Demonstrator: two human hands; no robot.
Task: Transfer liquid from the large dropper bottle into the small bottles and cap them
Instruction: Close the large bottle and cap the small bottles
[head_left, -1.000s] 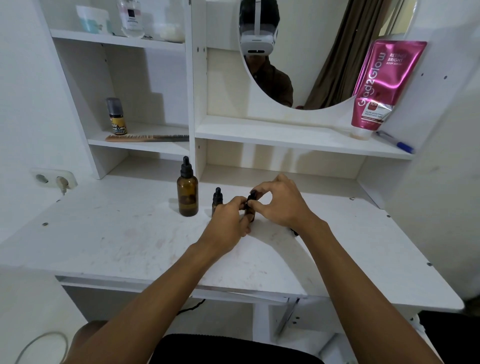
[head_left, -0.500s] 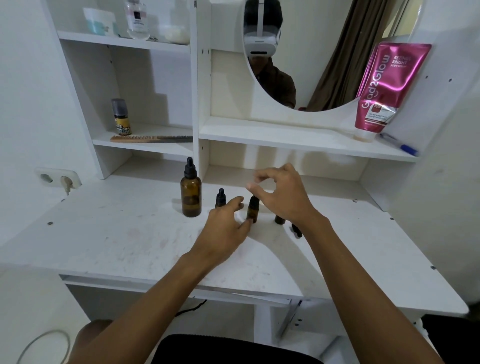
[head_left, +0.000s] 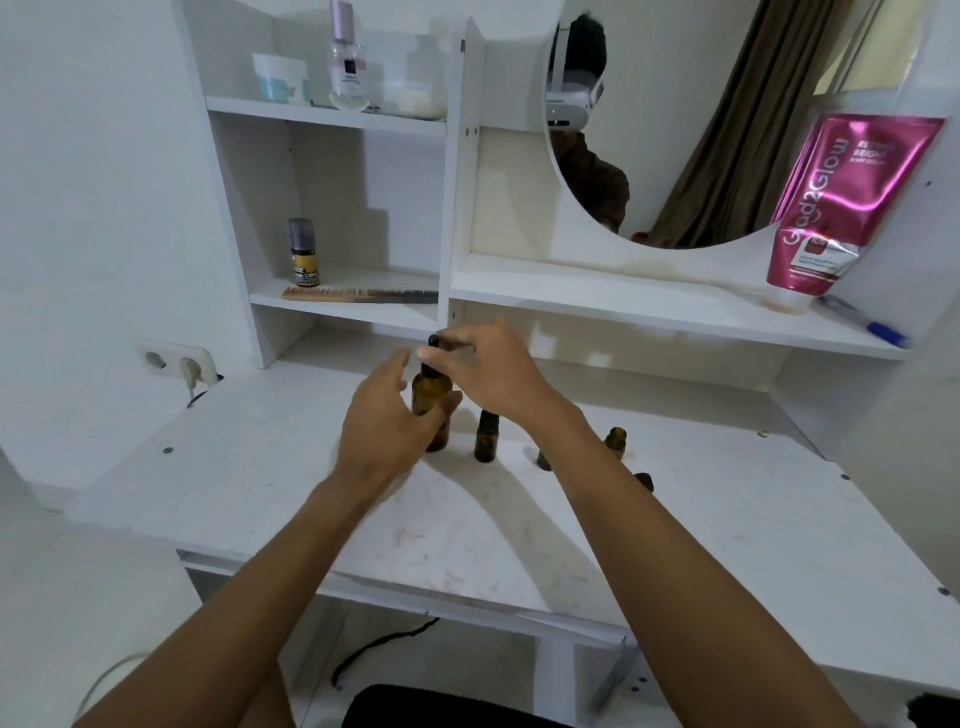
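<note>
This looks like a private home, at a white dressing table (head_left: 260, 483) with built-in shelves. Above and right of the fingers (head_left: 447, 345) hangs a round mirror (head_left: 701, 130), and a pink lotion tube (head_left: 841, 208) leans beside it. Above and left of the fingers are a comb (head_left: 358, 296), a small spray can (head_left: 304, 252) and cosmetic jars (head_left: 280, 78); far left is a wall socket (head_left: 174, 359).

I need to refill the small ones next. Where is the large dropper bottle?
The large dropper bottle stands at the desk's back centre, between the left hand and right hand, just left of a capped small bottle.
</note>
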